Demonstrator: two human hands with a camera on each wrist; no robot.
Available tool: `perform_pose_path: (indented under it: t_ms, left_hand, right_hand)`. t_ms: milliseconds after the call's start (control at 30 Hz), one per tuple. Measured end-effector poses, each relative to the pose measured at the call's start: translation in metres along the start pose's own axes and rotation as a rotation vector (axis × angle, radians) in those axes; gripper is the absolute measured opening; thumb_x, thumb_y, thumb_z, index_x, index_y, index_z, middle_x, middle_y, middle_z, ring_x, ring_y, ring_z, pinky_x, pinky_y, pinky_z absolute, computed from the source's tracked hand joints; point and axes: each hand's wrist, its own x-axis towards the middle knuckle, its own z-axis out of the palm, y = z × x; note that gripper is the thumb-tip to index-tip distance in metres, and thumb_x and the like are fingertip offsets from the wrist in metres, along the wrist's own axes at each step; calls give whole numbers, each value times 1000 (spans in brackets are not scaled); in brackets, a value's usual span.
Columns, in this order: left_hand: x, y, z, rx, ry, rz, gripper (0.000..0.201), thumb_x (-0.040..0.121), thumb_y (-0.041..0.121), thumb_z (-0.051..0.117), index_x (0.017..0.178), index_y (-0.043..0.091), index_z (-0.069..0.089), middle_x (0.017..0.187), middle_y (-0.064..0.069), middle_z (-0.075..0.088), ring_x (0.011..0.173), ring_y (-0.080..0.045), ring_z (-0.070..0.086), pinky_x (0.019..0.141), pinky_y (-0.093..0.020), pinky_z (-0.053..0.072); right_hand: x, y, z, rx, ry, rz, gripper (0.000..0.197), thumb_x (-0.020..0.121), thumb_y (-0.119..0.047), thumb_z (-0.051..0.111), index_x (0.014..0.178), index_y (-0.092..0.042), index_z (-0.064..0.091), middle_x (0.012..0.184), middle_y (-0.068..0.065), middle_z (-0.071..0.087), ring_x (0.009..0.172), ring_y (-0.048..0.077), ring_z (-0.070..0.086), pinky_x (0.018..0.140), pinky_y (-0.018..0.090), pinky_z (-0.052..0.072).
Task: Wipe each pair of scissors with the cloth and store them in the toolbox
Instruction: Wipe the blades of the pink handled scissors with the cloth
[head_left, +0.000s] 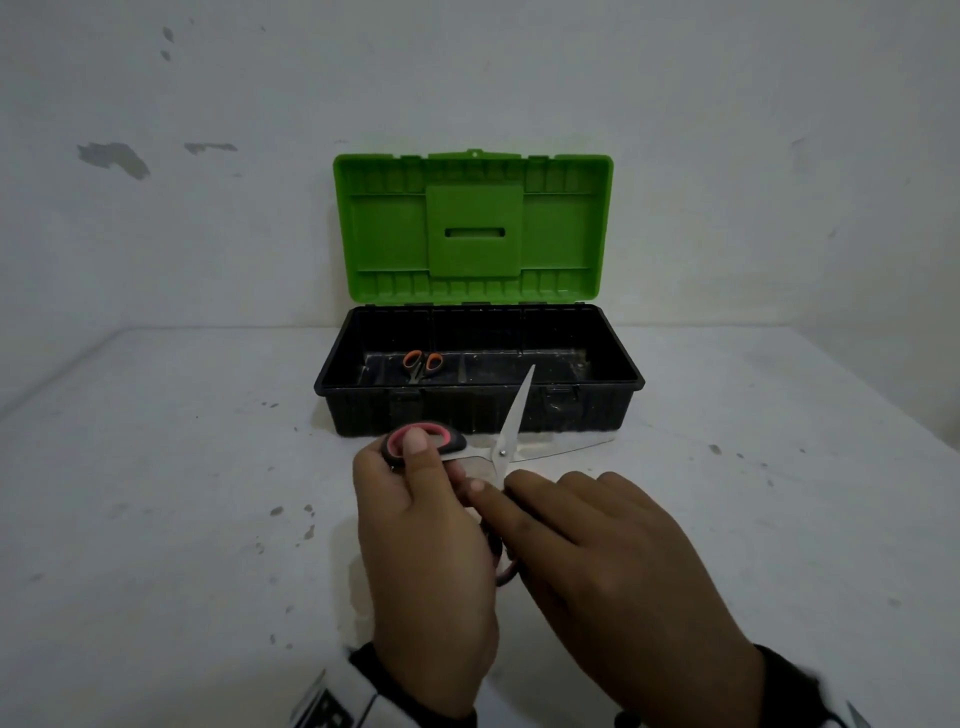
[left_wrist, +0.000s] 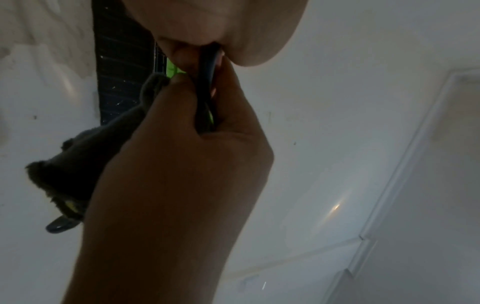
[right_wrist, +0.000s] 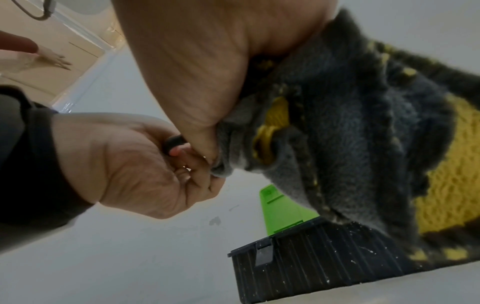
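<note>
Pink-and-black-handled scissors (head_left: 501, 453) are held above the table with their blades spread, one pointing up and one to the right. My left hand (head_left: 431, 467) grips the upper handle loop (head_left: 426, 439), thumb on top; the left wrist view shows the fingers curled round the dark handle (left_wrist: 205, 82). My right hand (head_left: 519, 493) covers the lower handle and holds a bunched grey-and-yellow cloth (right_wrist: 350, 123) against the scissors. The cloth is hidden under that hand in the head view. Behind stands the open toolbox (head_left: 631, 384) with its green lid (head_left: 472, 228) up. Small orange-handled scissors (head_left: 423, 364) lie inside at its left.
The toolbox stands against a white wall at the back of a white, speckled table (head_left: 182, 519). Its black ribbed front wall (right_wrist: 311, 257) is just beyond my hands. Bare tabletop lies to the left and right of the box.
</note>
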Motion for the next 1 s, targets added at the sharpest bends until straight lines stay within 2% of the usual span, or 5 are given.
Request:
perform_pose_path:
  t_ms: [200,333,533,700,1000]
  left_hand:
    - [3,3,-3,-103,-16,-130,25,103,41,37,104,30,59,89,0,58,79,-15,60,55,-31,48]
    - [4,5,-2,-150,3,-83,26,102,43,38,101,28,60,73,5,53,63,-11,52,55,-25,51]
    - [14,2,-9,-202,41,-20,31,99,49,41,90,30,63,63,7,38,51,-7,33,41,-21,29]
    - [7,-2,-5,-208,-3,17,32,99,48,41,95,25,63,54,8,30,46,-6,25,41,-22,23]
    - [2,0,-2,-140,57,117,30,99,48,42,100,27,62,47,6,34,42,-8,28,40,-25,26]
  right_hand:
    - [1,-3,0,-57,-42,-28,43,93,-14,42,132,-18,59,110,4,66,77,20,56,65,32,42]
    - [3,-4,-3,-21,-21,-46,35,98,-15,45,130,-20,58,109,5,65,76,20,55,65,32,41]
    - [-13,4,-24,494,199,392,29,84,-34,67,113,-31,61,96,-15,65,79,-1,62,70,14,50]
    - [3,4,-32,404,228,390,26,83,-35,66,105,-22,73,99,-10,62,87,-4,55,79,-1,38]
    - [24,-19,-7,219,324,327,21,87,-18,65,102,-7,73,93,4,63,77,15,58,67,26,52]
